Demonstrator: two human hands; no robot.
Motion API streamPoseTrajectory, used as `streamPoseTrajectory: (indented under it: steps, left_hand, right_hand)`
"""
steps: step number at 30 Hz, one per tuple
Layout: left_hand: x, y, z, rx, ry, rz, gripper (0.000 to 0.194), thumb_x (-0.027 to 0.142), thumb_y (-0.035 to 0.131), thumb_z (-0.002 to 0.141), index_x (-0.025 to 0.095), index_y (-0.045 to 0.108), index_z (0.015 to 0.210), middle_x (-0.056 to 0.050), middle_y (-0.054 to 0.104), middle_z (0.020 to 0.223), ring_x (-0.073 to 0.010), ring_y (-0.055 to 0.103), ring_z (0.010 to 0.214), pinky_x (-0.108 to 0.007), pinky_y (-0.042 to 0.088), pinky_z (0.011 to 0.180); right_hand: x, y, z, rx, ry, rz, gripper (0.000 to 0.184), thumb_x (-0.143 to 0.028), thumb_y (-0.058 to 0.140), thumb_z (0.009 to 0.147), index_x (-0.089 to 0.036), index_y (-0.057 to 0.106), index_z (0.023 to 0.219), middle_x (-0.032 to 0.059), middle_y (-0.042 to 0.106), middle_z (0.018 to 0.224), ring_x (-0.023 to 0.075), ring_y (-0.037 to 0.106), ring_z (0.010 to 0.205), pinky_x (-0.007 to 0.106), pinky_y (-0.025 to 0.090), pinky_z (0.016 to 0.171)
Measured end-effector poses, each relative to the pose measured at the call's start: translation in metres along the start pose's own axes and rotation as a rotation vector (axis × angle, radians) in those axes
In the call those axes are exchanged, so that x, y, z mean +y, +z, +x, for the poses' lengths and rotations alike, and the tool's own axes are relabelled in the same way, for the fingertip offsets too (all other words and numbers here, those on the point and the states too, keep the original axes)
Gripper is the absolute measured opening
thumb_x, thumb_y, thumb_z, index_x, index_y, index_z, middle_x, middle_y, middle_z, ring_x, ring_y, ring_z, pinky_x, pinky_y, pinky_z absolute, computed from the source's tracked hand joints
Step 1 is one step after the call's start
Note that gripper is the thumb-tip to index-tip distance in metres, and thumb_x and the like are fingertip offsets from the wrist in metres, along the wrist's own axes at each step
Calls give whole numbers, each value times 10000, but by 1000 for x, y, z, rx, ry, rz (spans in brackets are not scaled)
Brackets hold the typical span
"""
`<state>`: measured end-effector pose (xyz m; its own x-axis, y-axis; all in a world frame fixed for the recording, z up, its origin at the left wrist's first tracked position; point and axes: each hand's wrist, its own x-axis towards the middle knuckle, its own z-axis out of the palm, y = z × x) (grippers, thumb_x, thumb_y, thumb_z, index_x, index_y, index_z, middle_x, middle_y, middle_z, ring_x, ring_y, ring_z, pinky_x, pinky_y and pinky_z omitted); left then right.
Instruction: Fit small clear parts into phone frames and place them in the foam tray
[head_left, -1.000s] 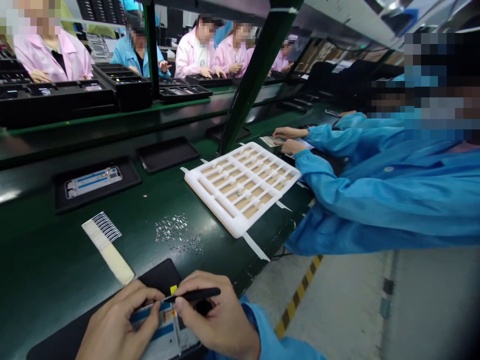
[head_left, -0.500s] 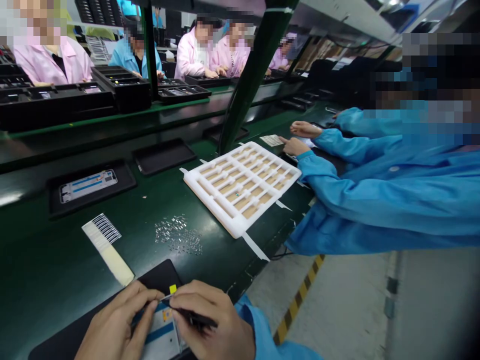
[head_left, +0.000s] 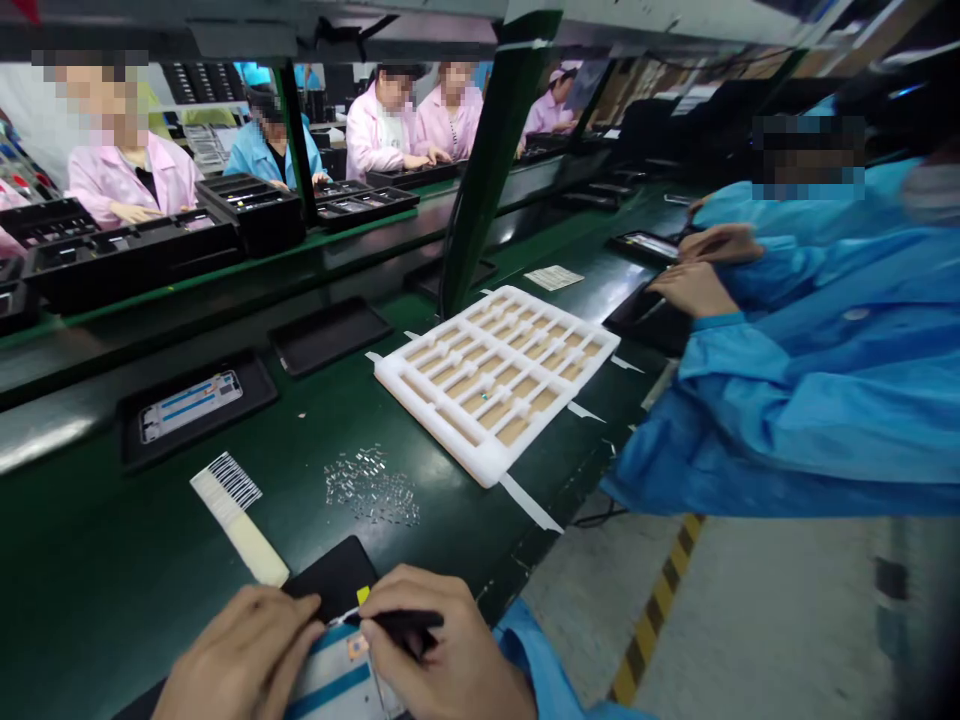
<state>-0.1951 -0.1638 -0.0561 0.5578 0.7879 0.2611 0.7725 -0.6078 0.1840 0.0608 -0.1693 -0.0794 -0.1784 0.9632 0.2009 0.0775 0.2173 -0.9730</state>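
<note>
At the bottom edge my right hand (head_left: 442, 660) pinches black tweezers (head_left: 397, 621), whose tip points left at the upper end of a white and blue panel (head_left: 341, 680). That panel lies in a black tray (head_left: 337, 577) on the green bench. My left hand (head_left: 240, 660) rests on the panel's left side with curled fingers pressing it down. A small yellow tab (head_left: 363, 595) sticks up just above the tweezer tip. A scatter of tiny silver parts (head_left: 371, 487) lies on the bench beyond my hands.
A white foam tray (head_left: 499, 375) with several slots sits at mid-bench. A barcode strip (head_left: 236, 515) lies to the left, and a black tray holding another panel (head_left: 191, 405) is on the belt behind. A co-worker in blue (head_left: 810, 370) works at right; others sit opposite.
The view has tilted and shifted slightly. My tweezers swung back to level, tip at the panel's top. The co-worker at right pulled both hands back from the foam tray.
</note>
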Motion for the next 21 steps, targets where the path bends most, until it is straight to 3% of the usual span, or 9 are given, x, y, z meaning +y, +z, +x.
streamPoseTrajectory:
  steps: [4,7,9,14,21]
  left_hand:
    - [-51,-5,22,70,-205,206,583,599,349,1138,269,826,1086,-45,840,1131,-230,804,1010,-325,656,876]
    - [-88,3,33,66,-262,305,606,565,327,1131,226,826,1076,-92,830,1130,-280,793,1011,-378,651,794]
    - [-100,10,36,42,-255,325,582,500,326,1128,215,827,1048,-102,828,1096,-274,789,978,-361,635,745]
    - [-92,18,34,-12,-198,424,576,417,261,1132,146,761,1039,-164,804,1062,-338,782,959,-462,628,816]
    - [-89,11,25,-29,-121,510,445,322,278,1154,173,666,995,-114,770,841,-306,785,714,-374,546,558]
  right_hand:
    - [13,-11,12,216,78,103,125,-223,748,905,-165,825,827,89,789,792,198,742,692,248,573,592]
    - [23,-16,17,321,92,95,145,-256,768,900,-155,816,807,83,773,773,186,715,663,244,564,572]
    - [27,-16,18,328,92,86,153,-262,771,898,-148,820,809,84,768,773,182,703,658,243,561,568]
    - [29,-14,16,336,86,89,129,-266,802,892,-156,833,833,85,783,803,187,716,687,244,581,588]
    - [33,-16,16,326,98,111,157,-300,819,894,-156,837,834,84,789,802,189,726,696,240,575,594]
